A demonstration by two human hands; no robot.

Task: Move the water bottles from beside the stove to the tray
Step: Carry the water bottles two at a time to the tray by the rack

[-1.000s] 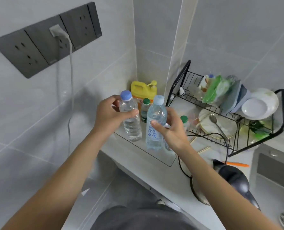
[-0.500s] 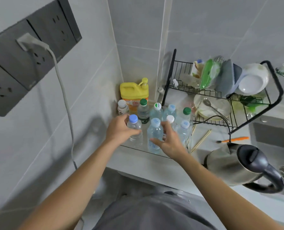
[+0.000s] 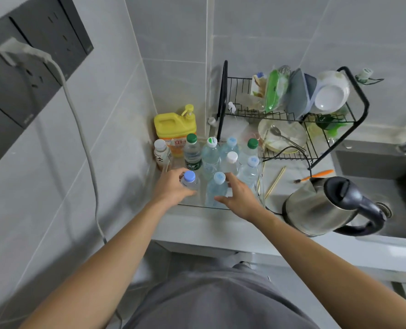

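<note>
The table [image 3: 197, 224] runs along the tiled wall into a corner, and both hands reach over its front edge. Right of the fingers stands the black wire dish rack [image 3: 290, 115], loaded with bowls and plates, well apart from both hands. Nearer, to the right of the right hand, the steel kettle [image 3: 316, 207] sits on the table. Behind the fingers in the corner stands the yellow detergent jug [image 3: 173, 127].

The clear tray [image 3: 260, 186] lies under and just beyond the fingers, and upright water bottles crowd it. The left hand [image 3: 171, 188] has its fingers curled around the blue-capped bottle [image 3: 189, 180], which stands at the tray's front left. The right hand [image 3: 238, 198] sits just beside the pale-capped bottle [image 3: 217, 188] at the tray's front; its fingers are spread and loose, the thumb near the bottle's base, and whether they touch the bottle is unclear. Behind both hands stand the other bottles [image 3: 210, 155], with green, white and pale blue caps, close together. Right of the right fingers, wooden chopsticks [image 3: 275, 181] lie on the table, and further right an orange brush [image 3: 316, 174].
</note>
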